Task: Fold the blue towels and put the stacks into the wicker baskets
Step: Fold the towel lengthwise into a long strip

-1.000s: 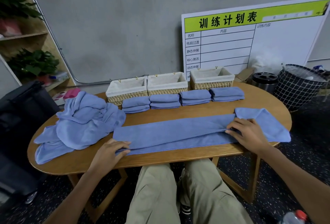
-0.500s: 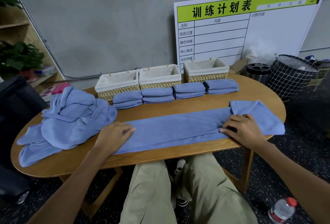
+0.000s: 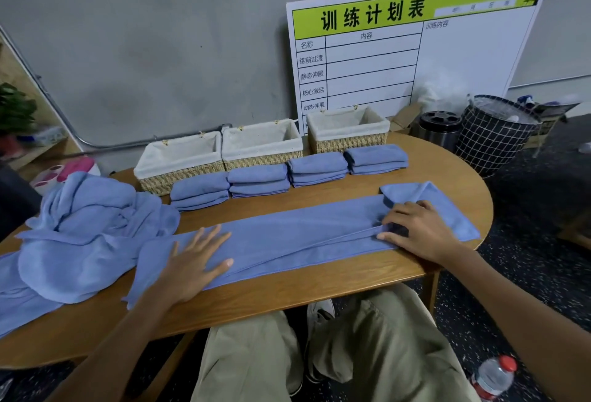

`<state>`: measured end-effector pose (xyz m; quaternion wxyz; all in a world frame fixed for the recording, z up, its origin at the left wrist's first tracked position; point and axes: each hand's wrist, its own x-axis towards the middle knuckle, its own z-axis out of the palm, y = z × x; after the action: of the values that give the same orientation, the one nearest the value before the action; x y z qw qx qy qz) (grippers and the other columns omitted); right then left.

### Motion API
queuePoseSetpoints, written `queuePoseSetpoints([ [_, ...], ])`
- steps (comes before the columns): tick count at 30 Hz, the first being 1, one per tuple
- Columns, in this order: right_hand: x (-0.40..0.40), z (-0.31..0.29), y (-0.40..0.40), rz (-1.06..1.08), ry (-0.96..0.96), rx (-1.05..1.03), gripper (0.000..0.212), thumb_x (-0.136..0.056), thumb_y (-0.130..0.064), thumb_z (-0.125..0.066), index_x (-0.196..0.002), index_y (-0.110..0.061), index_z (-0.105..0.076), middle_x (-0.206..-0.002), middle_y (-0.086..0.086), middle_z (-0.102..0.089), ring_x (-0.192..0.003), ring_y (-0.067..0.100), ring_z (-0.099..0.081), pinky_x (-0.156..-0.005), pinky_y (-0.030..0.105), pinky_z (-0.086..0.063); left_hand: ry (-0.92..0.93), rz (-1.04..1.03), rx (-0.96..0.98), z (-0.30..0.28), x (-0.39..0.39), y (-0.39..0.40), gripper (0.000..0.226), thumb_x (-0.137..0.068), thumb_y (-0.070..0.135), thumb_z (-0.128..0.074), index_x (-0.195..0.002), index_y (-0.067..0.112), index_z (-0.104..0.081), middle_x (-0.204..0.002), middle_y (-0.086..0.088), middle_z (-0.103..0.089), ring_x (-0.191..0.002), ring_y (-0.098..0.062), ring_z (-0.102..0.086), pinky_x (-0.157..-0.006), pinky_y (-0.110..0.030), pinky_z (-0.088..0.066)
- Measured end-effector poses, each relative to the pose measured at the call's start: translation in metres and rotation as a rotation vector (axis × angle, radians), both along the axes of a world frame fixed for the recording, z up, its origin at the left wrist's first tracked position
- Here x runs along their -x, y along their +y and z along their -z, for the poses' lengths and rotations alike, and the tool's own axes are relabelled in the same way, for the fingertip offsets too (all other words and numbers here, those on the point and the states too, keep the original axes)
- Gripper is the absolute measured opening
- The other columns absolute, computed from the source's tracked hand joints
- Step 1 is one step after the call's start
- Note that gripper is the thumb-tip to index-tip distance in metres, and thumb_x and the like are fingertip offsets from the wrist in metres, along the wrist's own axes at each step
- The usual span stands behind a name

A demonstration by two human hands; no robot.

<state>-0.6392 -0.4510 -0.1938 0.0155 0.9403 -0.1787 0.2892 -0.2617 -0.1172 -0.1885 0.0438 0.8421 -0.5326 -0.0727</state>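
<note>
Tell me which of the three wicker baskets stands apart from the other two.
The rightmost wicker basket, in front of the white board. The left basket and middle basket stand side by side, seemingly touching.

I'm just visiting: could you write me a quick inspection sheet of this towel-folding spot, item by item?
Surface: oval wooden table.
Job's things: long towel laid flat; towel heap at left; four folded stacks; three baskets, nothing visible inside.
Clutter: nothing seen on the table.
Hands: left hand flat on the towel; right hand pinching its fold.
Cables: nothing seen.
Surroundings: schedule board, bin, bottle on the floor, plant.
</note>
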Motion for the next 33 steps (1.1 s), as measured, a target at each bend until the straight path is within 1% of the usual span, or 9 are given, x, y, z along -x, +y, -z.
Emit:
queuePoseSetpoints([
  [3,0.007,-0.006,-0.017,-0.001,0.063,0.04,0.043,-0.089,-0.066,-0.043,-0.091,-0.033,-0.07,-0.093,-0.013,-0.063,-0.09,0.018,-0.06,-0.079,0.037,-0.039,0.009,-0.029,0.032,0.003,-0.01,0.002,0.095,-0.067,0.1,-0.002,-0.149,0.056,-0.017,-0.163,0.026,0.002,-0.154,-0.012,0.004,-0.12,-0.063,-0.007],
  [6,0.02,-0.008,-0.029,0.045,0.047,0.058,0.038,-0.09,-0.059,-0.042,-0.09,-0.034,-0.072,-0.093,-0.013,-0.064,-0.091,0.019,-0.057,-0.078,0.036,-0.034,-0.061,0.006,0.149,-0.001,-0.003,-0.01,0.089,-0.074,0.096,-0.013,-0.143,0.046,-0.04,-0.161,0.017,-0.025,-0.152,-0.016,-0.02,-0.116,-0.056,-0.026],
  [9,0.027,-0.004,-0.033,0.044,0.051,0.041,0.038,-0.091,-0.056,-0.041,-0.09,-0.033,-0.072,-0.093,-0.015,-0.063,-0.089,0.017,-0.054,-0.076,0.031,-0.026,0.02,0.21,0.361,-0.009,0.031,-0.042,0.064,-0.088,0.082,-0.035,-0.125,0.038,-0.061,-0.137,0.021,-0.05,-0.129,-0.009,-0.048,-0.105,-0.043,-0.04],
  [12,0.03,-0.004,-0.032,0.029,0.017,0.023,0.035,-0.092,-0.052,-0.045,-0.088,-0.032,-0.073,-0.091,-0.015,-0.065,-0.087,0.017,-0.056,-0.074,0.032,-0.027,0.148,0.371,0.357,-0.006,0.06,-0.069,0.037,-0.091,0.069,-0.054,-0.113,0.042,-0.066,-0.119,0.025,-0.051,-0.116,-0.003,-0.051,-0.1,-0.039,-0.043],
  [16,0.046,0.0,-0.034,0.027,-0.016,0.002,0.034,-0.093,-0.049,-0.046,-0.087,-0.029,-0.073,-0.089,-0.014,-0.065,-0.083,0.016,-0.057,-0.076,0.031,-0.026,0.219,0.348,0.468,0.002,0.061,-0.076,0.03,-0.09,0.062,-0.058,-0.1,0.037,-0.071,-0.105,0.02,-0.055,-0.103,-0.007,-0.057,-0.089,-0.034,-0.048],
  [22,0.048,0.002,-0.038,0.068,-0.028,-0.036,0.035,-0.092,-0.05,-0.046,-0.088,-0.028,-0.073,-0.09,-0.013,-0.065,-0.084,0.016,-0.059,-0.076,0.035,-0.03,-0.132,0.515,0.505,0.008,0.051,-0.069,0.044,-0.1,0.056,-0.046,-0.114,0.027,-0.075,-0.094,0.014,-0.057,-0.087,-0.006,-0.056,-0.078,-0.025,-0.037],
  [25,0.048,0.004,-0.04,0.066,-0.013,-0.055,0.034,-0.09,-0.054,-0.047,-0.09,-0.031,-0.071,-0.09,-0.015,-0.062,-0.084,0.012,-0.055,-0.074,0.033,-0.026,-0.214,0.514,0.515,0.007,0.052,-0.065,0.042,-0.097,0.053,-0.051,-0.12,0.025,-0.071,-0.099,0.011,-0.064,-0.091,-0.007,-0.058,-0.08,-0.023,-0.037],
  [28,0.044,0.002,-0.045,0.085,-0.016,-0.089,0.031,-0.089,-0.055,-0.049,-0.089,-0.032,-0.07,-0.092,-0.017,-0.061,-0.086,0.009,-0.052,-0.073,0.031,-0.021,-0.257,0.513,0.551,0.005,0.054,-0.066,0.034,-0.093,0.051,-0.056,-0.106,0.024,-0.072,-0.098,0.011,-0.069,-0.09,-0.008,-0.06,-0.085,-0.022,-0.039],
  [33,0.032,-0.004,-0.052,0.14,0.021,-0.142,0.003,-0.089,-0.033,-0.07,-0.092,-0.033,-0.07,-0.097,-0.017,-0.06,-0.094,0.014,-0.057,-0.076,0.036,-0.029,-0.249,0.434,0.516,-0.001,0.054,-0.075,0.034,-0.097,0.054,-0.048,-0.092,0.026,-0.067,-0.09,0.015,-0.067,-0.086,-0.007,-0.063,-0.101,-0.025,-0.037],
])
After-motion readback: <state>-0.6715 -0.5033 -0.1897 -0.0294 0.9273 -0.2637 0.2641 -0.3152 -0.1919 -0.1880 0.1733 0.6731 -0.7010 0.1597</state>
